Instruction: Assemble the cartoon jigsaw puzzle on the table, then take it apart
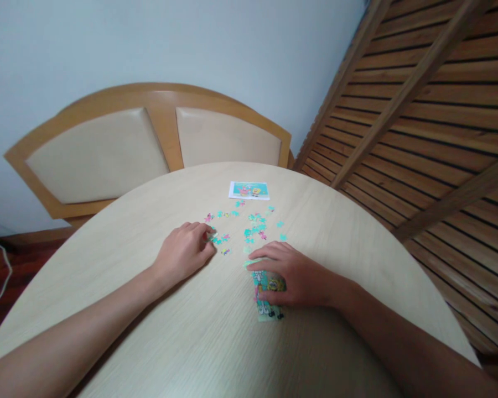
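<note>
My left hand [185, 247] is curled at the left edge of the loose jigsaw pieces, thumb and fingers bent around a small puzzle piece [211, 236] that is mostly hidden. Just right of it lie turquoise and pink puzzle pieces [219, 240], with a yellowish puzzle piece [225, 252] below. My right hand [292, 273] rests over a partly joined puzzle [269, 314] with cartoon figures on it. Its thumb and fingers are spread apart, touching the puzzle's surface and upper edge. The palm covers part of the puzzle's right side.
A cluster of loose puzzle pieces [255, 225] lies mid-table, with others scattered around. Behind them is a small picture card [249, 190] showing cartoon figures. A chair [170, 127] stands beyond the round wooden table [182, 342], and a slatted wooden panel [419, 127] rises at the right.
</note>
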The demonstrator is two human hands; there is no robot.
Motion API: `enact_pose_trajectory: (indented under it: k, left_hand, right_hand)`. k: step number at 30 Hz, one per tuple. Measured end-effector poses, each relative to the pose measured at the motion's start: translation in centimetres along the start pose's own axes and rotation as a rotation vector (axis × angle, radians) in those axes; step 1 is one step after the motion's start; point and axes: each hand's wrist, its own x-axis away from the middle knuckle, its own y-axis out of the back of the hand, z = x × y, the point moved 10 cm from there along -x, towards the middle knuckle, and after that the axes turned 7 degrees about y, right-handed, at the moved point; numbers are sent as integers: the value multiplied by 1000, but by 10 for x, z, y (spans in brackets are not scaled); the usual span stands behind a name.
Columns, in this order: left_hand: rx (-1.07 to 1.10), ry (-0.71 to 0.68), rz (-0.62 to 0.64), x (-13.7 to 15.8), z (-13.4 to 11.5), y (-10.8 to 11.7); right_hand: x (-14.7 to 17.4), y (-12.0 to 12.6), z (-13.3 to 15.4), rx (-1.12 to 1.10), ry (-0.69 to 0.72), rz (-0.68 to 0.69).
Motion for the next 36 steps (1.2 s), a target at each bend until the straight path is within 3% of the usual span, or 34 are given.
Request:
enact_pose_trajectory:
  k: [8,15,24,36]
  left_hand:
    - [-100,-43,-41,4,-5,-2]
    - [7,-171,-62,1,-15,-9]
    - [-22,-165,93,-10,-9,-34]
    - [83,-376,-41,2,-35,-12]
  right_hand:
    - [0,0,-9,24,-68,15]
    - [0,-1,-9,-2,-62,24]
    - [-1,-4,-9,13,-70,33]
    - [-1,-6,-6,-12,-26,36]
